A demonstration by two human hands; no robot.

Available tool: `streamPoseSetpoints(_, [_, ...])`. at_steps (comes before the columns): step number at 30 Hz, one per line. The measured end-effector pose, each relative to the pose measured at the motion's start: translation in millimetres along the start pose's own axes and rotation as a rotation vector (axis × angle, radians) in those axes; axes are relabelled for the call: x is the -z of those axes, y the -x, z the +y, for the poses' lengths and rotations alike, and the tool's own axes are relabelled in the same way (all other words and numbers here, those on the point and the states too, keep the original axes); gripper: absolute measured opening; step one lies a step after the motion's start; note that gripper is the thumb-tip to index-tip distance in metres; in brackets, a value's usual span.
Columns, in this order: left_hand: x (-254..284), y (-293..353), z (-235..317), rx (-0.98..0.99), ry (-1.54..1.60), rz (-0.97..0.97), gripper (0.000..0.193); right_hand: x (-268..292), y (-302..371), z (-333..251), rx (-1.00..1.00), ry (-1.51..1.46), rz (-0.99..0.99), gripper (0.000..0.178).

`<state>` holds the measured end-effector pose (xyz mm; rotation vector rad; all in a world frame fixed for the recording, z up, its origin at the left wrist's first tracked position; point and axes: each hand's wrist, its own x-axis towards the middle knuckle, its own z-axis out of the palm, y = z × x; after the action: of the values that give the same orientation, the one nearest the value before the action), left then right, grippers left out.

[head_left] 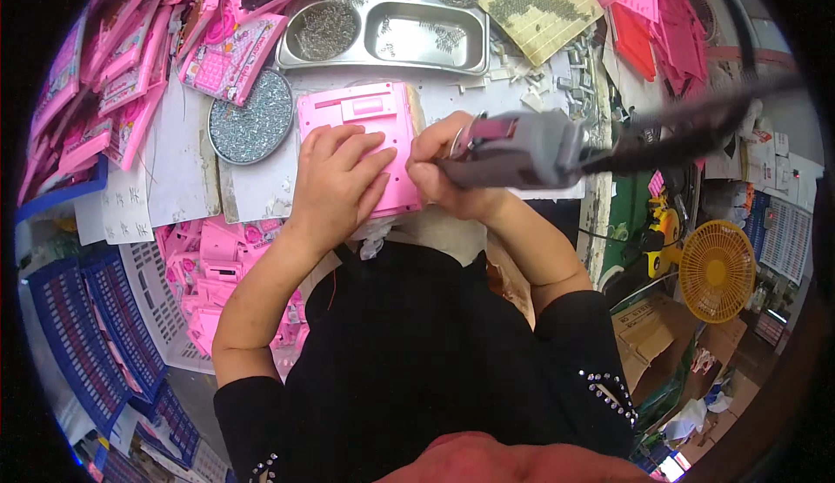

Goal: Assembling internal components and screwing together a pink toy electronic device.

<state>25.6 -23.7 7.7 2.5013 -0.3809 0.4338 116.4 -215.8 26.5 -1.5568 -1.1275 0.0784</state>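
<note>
A pink plastic toy casing (396,128) lies back side up on the work table, with small screw holes and a raised panel at its far end. My left hand (341,174) holds it down by its left part, fingers bent over the surface. At the casing's right edge, my right hand (452,170) is closed around a grey and dark powered screwdriver (531,148), tilted so its body reaches to the right. The screwdriver's tip is hidden by my fingers. A pale cloth pad (435,233) shows below the casing.
Beyond the casing stands a steel compartment tray (383,67) of screws. A round dish of small metal parts (252,118) sits left, beside stacked pink panels (130,74). A crate (161,309) holds pink parts. Right are a screw-covered board (541,13), a cable (678,139) and a yellow fan (718,270).
</note>
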Motion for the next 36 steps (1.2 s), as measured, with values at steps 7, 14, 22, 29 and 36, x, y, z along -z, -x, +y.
streamPoseSetpoints(7, [4.6, -43.5, -43.6, 0.008, -0.153, 0.046, 0.035, 19.4, -27.1, -14.7, -0.198, -0.511, 0.208, 0.027])
streamPoseSetpoints(14, [165.4, 60.1, -27.1, 0.380, 0.058, -0.218, 0.041, 72.5, -45.5, -24.3, -0.141, -0.550, 0.266, 0.028])
streamPoseSetpoints(22, [132.5, 28.8, -62.0, 0.359, -0.120, 0.023, 0.036, 39.1, -77.1, -20.8, -0.265, -0.417, 0.315, 0.048])
streamPoseSetpoints(29, [57.9, -149.5, -156.5, 0.108, -0.774, 0.205, 0.035, 42.8, -90.5, -25.4, -0.196, -0.125, 0.389, 0.070])
streamPoseSetpoints(36, [130.2, -143.3, -96.2, -0.039, -0.350, 0.362, 0.029, 45.8, -21.6, -13.1, -0.112, -0.119, 0.368, 0.038])
